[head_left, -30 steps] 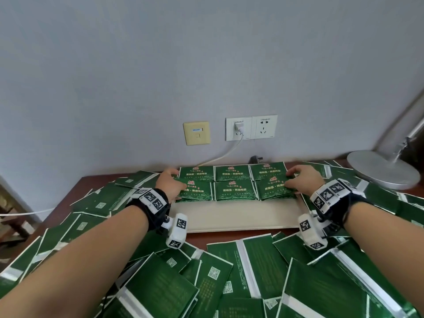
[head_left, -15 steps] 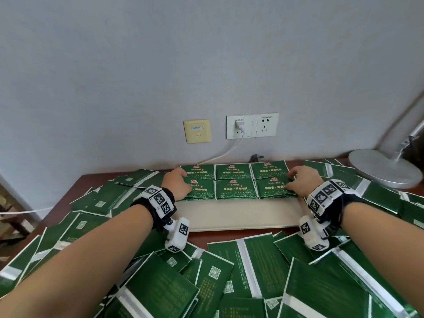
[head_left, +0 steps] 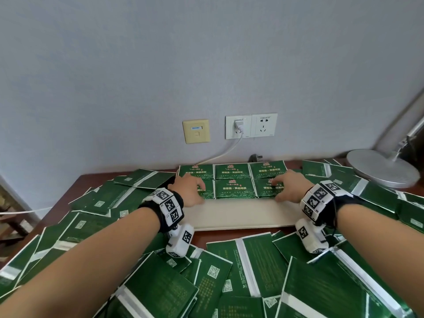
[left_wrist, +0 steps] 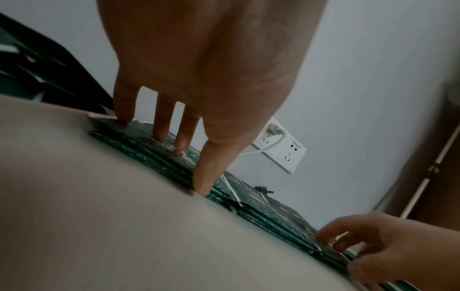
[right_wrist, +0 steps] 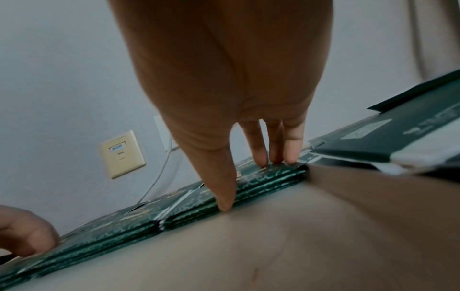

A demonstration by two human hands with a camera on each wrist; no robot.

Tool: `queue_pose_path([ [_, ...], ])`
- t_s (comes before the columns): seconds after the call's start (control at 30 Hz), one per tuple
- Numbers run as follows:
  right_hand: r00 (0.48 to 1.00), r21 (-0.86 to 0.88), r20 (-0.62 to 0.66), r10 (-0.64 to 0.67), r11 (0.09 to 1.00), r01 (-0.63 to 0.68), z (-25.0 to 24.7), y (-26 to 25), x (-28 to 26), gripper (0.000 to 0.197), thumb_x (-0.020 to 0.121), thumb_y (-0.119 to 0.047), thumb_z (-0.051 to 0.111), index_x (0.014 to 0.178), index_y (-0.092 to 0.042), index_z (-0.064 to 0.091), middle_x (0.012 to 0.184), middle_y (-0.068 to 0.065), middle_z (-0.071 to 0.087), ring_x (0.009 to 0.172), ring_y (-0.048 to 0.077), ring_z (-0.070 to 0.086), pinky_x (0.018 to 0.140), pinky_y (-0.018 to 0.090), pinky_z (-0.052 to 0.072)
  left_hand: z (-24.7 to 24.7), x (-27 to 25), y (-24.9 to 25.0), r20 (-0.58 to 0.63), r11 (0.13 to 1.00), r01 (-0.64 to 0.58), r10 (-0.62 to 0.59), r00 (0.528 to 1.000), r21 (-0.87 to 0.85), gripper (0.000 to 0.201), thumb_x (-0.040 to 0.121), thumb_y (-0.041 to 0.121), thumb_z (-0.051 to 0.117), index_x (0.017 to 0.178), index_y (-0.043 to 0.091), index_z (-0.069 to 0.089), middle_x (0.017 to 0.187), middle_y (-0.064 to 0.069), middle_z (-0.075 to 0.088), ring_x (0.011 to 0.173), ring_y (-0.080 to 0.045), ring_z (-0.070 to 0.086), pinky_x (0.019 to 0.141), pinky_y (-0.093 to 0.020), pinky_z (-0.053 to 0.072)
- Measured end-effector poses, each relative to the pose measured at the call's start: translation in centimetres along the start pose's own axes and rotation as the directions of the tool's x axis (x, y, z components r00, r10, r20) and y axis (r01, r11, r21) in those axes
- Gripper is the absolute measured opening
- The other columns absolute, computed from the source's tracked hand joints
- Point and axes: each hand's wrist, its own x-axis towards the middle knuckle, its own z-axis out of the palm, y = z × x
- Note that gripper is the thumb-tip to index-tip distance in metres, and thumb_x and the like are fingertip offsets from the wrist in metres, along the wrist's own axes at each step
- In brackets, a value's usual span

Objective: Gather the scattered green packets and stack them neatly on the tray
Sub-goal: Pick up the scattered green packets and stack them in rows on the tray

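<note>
The left hand (head_left: 190, 190) and right hand (head_left: 288, 188), fingers extended, are pressing the near row of stacked glossy green foil packets (head_left: 235, 188) on the flat cream rectangular tray (head_left: 241, 214); squaring should be proceeding with even inward pressure, keeping edges flush.

Tray (head_left: 241, 214) far half hidden under stacked packets (head_left: 235, 188); packet print too small to read.

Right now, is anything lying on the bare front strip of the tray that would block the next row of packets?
Nothing visible does. The tray's front strip is bare in front of the stacks. The left hand and right hand rest on the end stacks, thumbs at their front edges. Loose packets lie on the table nearer the person.
</note>
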Motion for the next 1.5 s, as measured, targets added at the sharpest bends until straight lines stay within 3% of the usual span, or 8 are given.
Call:
queue_pose_path([
  [0.07, 1.000, -0.003, -0.012, -0.004, 1.000, 0.004, 0.0, 0.1, 0.2, 0.053, 0.081, -0.023, 0.073, 0.131, -0.030, 0.058, 0.134, 0.008, 0.045, 0.109, 0.025, 0.057, 0.089, 0.030, 0.050, 0.2, 0.3, -0.2, -0.004, 1.000, -0.013, 0.013, 1.000, 0.014, 0.036, 0.079, 0.032, 0.073, 0.113, 0.041, 0.062, 0.137, -0.004, 0.044, 0.128, -0.031, 0.041, 0.102, -0.046, 0.040],
  [0.2, 1.000, 0.000, -0.028, -0.004, 1.000, 0.004, 0.0, 0.0, 0.4, 0.048, 0.078, -0.021, 0.073, 0.123, -0.032, 0.061, 0.128, 0.007, 0.047, 0.111, 0.028, 0.053, 0.093, 0.035, 0.049, 0.2, 0.5, -0.3, -0.005, 0.999, -0.028, 0.028, 1.000, 0.042, 0.037, 0.081, 0.030, 0.072, 0.115, 0.040, 0.062, 0.137, -0.005, 0.045, 0.127, -0.032, 0.043, 0.101, -0.045, 0.042],
  [0.5, 0.995, 0.025, -0.093, 0.023, 0.999, -0.020, -1.2, -0.3, -1.0, 0.041, 0.080, -0.033, 0.071, 0.119, -0.027, 0.062, 0.123, 0.009, 0.046, 0.112, 0.032, 0.051, 0.099, 0.041, 0.046, -0.9, -0.6, 0.3, -0.046, 0.998, -0.041, 0.042, 0.998, 0.038, 0.040, 0.083, 0.036, 0.069, 0.121, 0.040, 0.059, 0.135, -0.004, 0.046, 0.127, -0.030, 0.044, 0.101, -0.043, 0.042],
  [0.67, 0.996, 0.069, -0.078, -0.038, 0.997, 0.043, -3.2, -0.9, -3.9, 0.042, 0.082, -0.029, 0.071, 0.121, -0.019, 0.063, 0.123, 0.004, 0.060, 0.098, 0.018, 0.059, 0.085, 0.026, 0.048, -2.8, -3.3, 1.9, -0.070, 0.997, -0.073, 0.074, 0.995, 0.018, 0.040, 0.082, 0.036, 0.069, 0.121, 0.038, 0.061, 0.134, -0.002, 0.050, 0.125, -0.029, 0.047, 0.102, -0.045, 0.042],
  [0.87, 0.995, 0.083, -0.070, -0.065, 0.994, 0.071, -5.2, -1.5, -9.4, 0.047, 0.083, -0.028, 0.069, 0.128, -0.016, 0.059, 0.129, 0.000, 0.060, 0.113, 0.017, 0.057, 0.087, 0.021, 0.042, -4.7, -7.9, 4.0, -0.061, 0.982, -0.181, 0.178, 0.982, -0.044, 0.035, 0.085, 0.030, 0.069, 0.119, 0.031, 0.063, 0.129, 0.001, 0.058, 0.117, -0.022, 0.056, 0.101, -0.037, 0.046],
  [1.07, 0.998, 0.057, -0.051, -0.044, 0.997, 0.047, -5.5, -1.1, -14.8, 0.054, 0.080, -0.028, 0.073, 0.131, -0.017, 0.057, 0.132, 0.001, 0.058, 0.115, 0.019, 0.057, 0.091, 0.024, 0.043, -4.4, -12.5, 6.3, -0.007, 0.957, -0.285, 0.285, 0.958, -0.049, 0.037, 0.088, 0.023, 0.068, 0.125, 0.020, 0.063, 0.123, 0.000, 0.060, 0.113, -0.019, 0.058, 0.095, -0.026, 0.044],
  [1.37, 0.999, -0.046, 0.033, -0.005, 0.999, 0.007, -2.0, 0.2, -20.9, 0.047, 0.077, -0.031, 0.076, 0.120, -0.014, 0.066, 0.121, 0.000, 0.065, 0.107, 0.019, 0.062, 0.088, 0.026, 0.049, -1.4, -17.0, 9.2, 0.052, 0.936, -0.351, 0.352, 0.934, -0.040, 0.035, 0.087, 0.025, 0.069, 0.121, 0.021, 0.064, 0.116, -0.001, 0.061, 0.104, -0.019, 0.060, 0.088, -0.026, 0.046],
  [1.5, 0.997, -0.083, 0.082, 0.007, 0.997, 0.000, -0.4, 0.7, -22.3, 0.047, 0.078, -0.033, 0.076, 0.119, -0.012, 0.066, 0.123, 0.003, 0.064, 0.112, 0.021, 0.060, 0.096, 0.033, 0.049, 0.3, -17.9, 9.7, 0.082, 0.934, -0.356, 0.358, 0.930, -0.043, 0.033, 0.087, 0.024, 0.069, 0.119, 0.021, 0.064, 0.113, -0.001, 0.063, 0.097, -0.017, 0.061, 0.087, -0.028, 0.050],
])
